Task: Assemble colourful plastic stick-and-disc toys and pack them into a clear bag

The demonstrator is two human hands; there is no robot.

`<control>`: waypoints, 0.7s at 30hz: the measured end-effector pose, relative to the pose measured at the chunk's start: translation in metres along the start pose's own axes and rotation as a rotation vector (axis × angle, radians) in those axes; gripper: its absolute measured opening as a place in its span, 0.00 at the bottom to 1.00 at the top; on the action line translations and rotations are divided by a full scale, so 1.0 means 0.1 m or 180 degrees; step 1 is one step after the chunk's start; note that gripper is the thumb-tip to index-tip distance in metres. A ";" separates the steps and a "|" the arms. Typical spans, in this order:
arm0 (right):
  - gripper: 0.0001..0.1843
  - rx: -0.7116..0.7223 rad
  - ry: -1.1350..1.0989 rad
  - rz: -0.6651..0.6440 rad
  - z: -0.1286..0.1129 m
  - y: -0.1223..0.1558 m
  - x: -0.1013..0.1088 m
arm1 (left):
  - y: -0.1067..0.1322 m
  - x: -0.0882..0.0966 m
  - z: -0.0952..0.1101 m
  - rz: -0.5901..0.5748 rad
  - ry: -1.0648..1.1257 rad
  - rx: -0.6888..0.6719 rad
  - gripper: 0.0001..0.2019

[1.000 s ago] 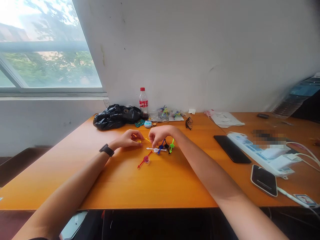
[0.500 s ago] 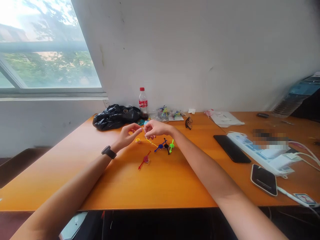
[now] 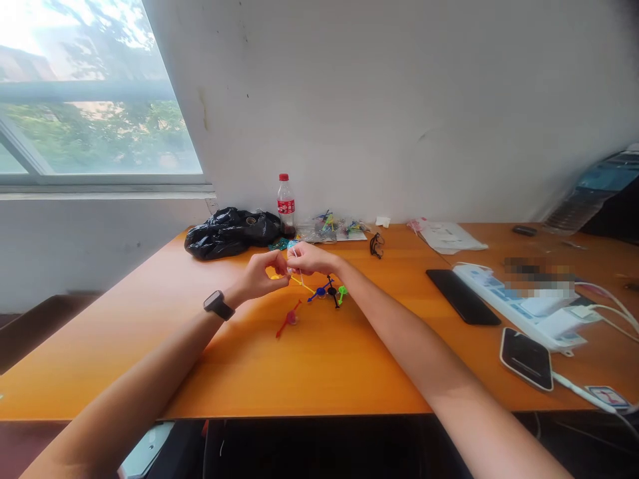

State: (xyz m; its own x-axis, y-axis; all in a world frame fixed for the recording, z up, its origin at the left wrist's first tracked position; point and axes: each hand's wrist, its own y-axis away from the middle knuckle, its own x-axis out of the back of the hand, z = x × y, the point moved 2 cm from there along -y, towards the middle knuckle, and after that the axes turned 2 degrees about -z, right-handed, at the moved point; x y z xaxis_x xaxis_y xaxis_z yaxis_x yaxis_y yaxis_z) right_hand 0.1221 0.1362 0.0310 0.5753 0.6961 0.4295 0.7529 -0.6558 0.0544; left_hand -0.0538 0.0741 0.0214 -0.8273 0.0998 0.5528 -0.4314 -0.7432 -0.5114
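Nearby right hand [image 3: 309, 259], pinching white stick [image 3: 298, 266]: blue stick [image 3: 319, 291], green stick [image 3: 342, 293].

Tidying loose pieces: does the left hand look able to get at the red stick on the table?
Probably yes. The red stick lies alone on the table, just nearer than the left hand, nothing over it; that hand would first have to leave the white stick.
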 end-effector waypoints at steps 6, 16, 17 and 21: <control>0.09 -0.0520 0.0748 -0.0297 0.13 0.00 0.03 | 0.01 0.10 -0.13 -0.0627 -0.0476 0.0061 0.09; 0.31 -0.0879 0.1670 -0.0461 0.08 0.05 0.12 | 0.01 0.20 -0.25 -0.1044 -0.0657 0.0062 0.15; 0.33 -0.0908 0.1722 -0.0453 0.10 0.04 0.11 | 0.01 0.21 -0.27 -0.1038 -0.0692 0.0155 0.18; 0.30 -0.0924 0.1770 -0.0391 0.21 -0.02 0.04 | 0.03 0.21 -0.36 -0.1192 -0.0677 0.0651 0.24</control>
State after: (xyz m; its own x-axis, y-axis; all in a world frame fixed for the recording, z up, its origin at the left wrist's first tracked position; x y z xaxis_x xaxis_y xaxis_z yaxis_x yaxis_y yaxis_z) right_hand 0.1296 0.1460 0.0138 0.1798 0.5669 0.8039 0.6408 -0.6876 0.3415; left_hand -0.0860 0.0977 0.0074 -0.5273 0.2639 0.8077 -0.5885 -0.7991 -0.1231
